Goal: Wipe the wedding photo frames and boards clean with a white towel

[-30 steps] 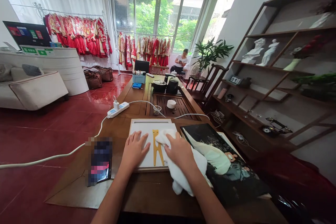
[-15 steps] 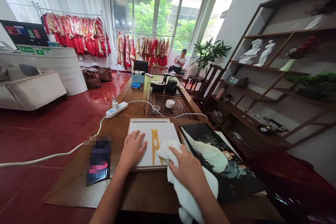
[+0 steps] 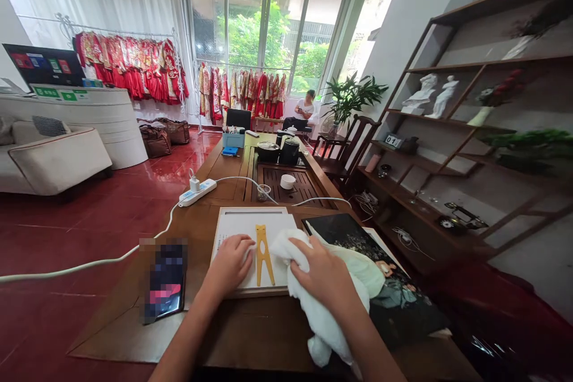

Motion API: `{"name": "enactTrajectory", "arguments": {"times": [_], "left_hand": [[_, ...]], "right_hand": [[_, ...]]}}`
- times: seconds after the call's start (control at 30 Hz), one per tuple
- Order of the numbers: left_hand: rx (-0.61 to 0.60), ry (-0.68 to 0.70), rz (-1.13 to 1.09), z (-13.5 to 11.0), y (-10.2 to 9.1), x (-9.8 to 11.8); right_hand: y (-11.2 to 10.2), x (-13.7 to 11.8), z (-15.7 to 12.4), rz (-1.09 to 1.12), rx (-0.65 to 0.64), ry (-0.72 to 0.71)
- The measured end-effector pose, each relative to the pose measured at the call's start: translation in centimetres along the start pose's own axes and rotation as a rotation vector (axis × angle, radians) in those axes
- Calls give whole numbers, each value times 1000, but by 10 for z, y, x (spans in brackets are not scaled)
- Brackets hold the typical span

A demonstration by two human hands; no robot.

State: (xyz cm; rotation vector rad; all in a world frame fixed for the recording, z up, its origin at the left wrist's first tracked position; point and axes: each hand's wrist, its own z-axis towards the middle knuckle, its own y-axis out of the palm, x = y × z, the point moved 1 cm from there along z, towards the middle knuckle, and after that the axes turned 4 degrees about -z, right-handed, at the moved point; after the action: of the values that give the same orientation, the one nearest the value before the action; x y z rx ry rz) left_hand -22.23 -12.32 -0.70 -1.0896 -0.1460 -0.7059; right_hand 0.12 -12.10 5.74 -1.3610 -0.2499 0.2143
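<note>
A flat yellow cat-shaped piece (image 3: 260,233) with two long legs lies on a white panel in a pale frame (image 3: 280,221) on the table. Over the panel's left part is my left hand (image 3: 229,265), its fingers bent and the thumb a little apart, with nothing visible in it. My right hand (image 3: 329,274) grips a bunched white cloth (image 3: 308,310), which covers the panel's right edge and hangs down towards me. Right of the cloth lies a dark framed photo (image 3: 403,286) showing a figure in a white gown, partly hidden by the cloth and hand.
A phone (image 3: 165,280) lies left on the wooden table (image 3: 197,227). Behind the panel are a power strip (image 3: 197,192) with its cord, a white cup (image 3: 287,181) on a slatted tea tray (image 3: 273,176), and pots. Shelves (image 3: 403,167) stand right; a person (image 3: 304,110) sits far back.
My left hand has gone from lying flat with fingers spread to bent fingers. The cloth has drawn back slightly right, off the yellow piece's leg. The camera view has tilted up a little.
</note>
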Motion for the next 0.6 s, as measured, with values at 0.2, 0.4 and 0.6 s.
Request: {"name": "enactTrajectory", "arguments": {"times": [0.2, 0.4, 0.6], "left_hand": [[-228, 321, 53, 5, 20, 50], [-320, 720, 84, 5, 60, 88], [-311, 1041, 129, -3, 99, 118]], "right_hand": [[-36, -9, 41, -59, 93, -92], [-65, -34, 91, -81, 141, -390], [-47, -62, 130, -112, 42, -757]]}}
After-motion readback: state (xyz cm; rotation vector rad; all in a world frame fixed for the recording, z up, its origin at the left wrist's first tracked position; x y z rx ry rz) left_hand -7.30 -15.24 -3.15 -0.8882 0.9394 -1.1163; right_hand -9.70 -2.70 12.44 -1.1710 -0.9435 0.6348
